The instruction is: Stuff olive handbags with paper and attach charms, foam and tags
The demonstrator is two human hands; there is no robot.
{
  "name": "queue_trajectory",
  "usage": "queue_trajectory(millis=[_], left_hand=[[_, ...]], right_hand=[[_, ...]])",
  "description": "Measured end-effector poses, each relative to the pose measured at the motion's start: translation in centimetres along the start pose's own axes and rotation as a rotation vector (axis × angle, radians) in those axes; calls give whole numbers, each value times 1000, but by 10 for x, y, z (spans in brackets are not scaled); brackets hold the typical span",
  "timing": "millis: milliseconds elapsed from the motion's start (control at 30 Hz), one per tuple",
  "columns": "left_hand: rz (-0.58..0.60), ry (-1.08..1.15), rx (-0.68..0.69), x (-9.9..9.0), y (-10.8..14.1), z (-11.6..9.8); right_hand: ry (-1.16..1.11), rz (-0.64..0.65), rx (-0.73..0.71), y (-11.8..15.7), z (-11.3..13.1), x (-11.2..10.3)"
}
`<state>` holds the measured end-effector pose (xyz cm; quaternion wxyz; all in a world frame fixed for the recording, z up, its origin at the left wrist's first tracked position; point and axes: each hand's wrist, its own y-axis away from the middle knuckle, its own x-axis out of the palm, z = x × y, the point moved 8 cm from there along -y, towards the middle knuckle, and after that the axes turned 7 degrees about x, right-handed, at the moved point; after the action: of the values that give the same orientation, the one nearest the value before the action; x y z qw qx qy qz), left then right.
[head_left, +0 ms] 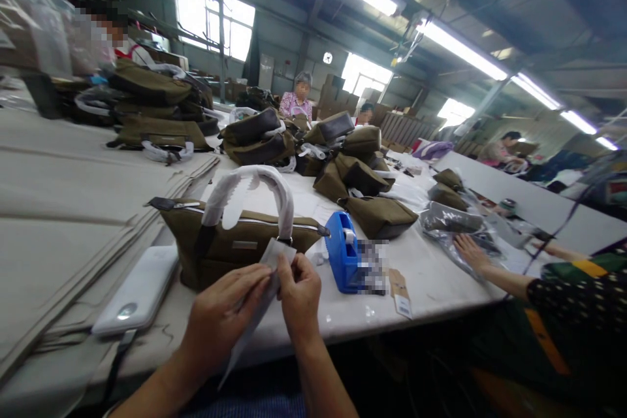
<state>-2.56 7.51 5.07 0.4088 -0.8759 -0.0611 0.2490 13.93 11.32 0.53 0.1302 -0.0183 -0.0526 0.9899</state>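
Note:
A white strip of thin wrapping material (279, 251) is pinched between my two hands, its tail hanging below them. My left hand (220, 310) grips it from the left, fingers closed. Fingers closed too, my right hand (300, 290) holds its upper part by the base of a handle. Just behind stands an olive-green handbag (191, 248) with a zipped top and a small front plate. Its raised handle (284, 202) is wrapped in white material. A blue tape dispenser (337, 261) is to the right of my right hand.
A white flat device (140, 297) with a black cable lies left. Brown tags (399, 290) lie near the front edge. Olive bags are piled behind (353, 176) and at back left (157, 130). At right, a co-worker's hand (470, 253) rests on a plastic-wrapped bag (448, 222).

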Motion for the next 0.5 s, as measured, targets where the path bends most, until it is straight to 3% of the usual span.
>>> queue_trajectory(millis=[100, 167, 333, 400, 500], left_hand=[[-3, 285, -480, -6, 5, 38], [53, 407, -650, -5, 5, 50], [403, 408, -600, 21, -6, 34], [399, 481, -651, 31, -3, 28], [286, 626, -746, 42, 5, 25]], right_hand=[[-87, 76, 39, -4, -5, 2], [-161, 114, 74, -5, -9, 4], [-240, 141, 82, -3, -15, 7], [-228, 135, 74, -3, -16, 6], [-184, 116, 57, -3, -14, 5]])
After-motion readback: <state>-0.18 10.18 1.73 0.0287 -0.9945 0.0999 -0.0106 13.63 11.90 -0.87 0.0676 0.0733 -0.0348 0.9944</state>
